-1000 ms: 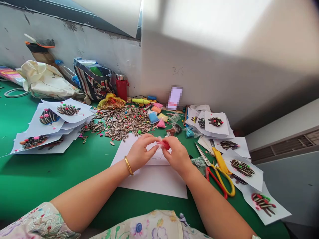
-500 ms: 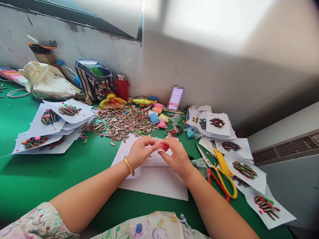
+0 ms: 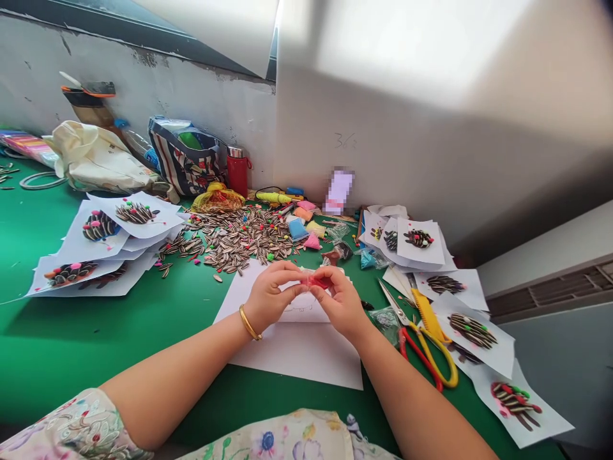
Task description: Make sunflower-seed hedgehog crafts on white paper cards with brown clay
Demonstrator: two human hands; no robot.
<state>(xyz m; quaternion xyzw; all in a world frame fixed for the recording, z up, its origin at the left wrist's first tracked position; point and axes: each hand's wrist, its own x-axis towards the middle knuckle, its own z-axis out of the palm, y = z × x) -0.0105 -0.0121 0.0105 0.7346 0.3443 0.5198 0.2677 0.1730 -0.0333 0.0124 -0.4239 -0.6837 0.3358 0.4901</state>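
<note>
Both my hands meet over white paper (image 3: 292,351) in the middle of the green table. My left hand (image 3: 271,295) pinches one side of a small clear plastic packet of red clay (image 3: 316,282). On its other side, the fingers of my right hand (image 3: 340,303) are closed around the packet and hide part of it. A line drawing shows partly on the small sheet (image 3: 299,313) beneath my hands. Just beyond lies a heap of sunflower seeds (image 3: 239,239), and small coloured clay packets (image 3: 297,229) lie at its right edge.
Scissors (image 3: 407,326) and a yellow cutter (image 3: 428,313) lie right of my right arm. Seed-decorated sheets are stacked at left (image 3: 90,255) and spread at right (image 3: 479,332). Along the wall stand a red flask (image 3: 237,172), a striped bag (image 3: 186,156) and a cream bag (image 3: 96,156).
My fingers have shifted on the packet, and my right fingers now cover more of the red clay. The camera view has moved slightly; the other things on the table stay in place.
</note>
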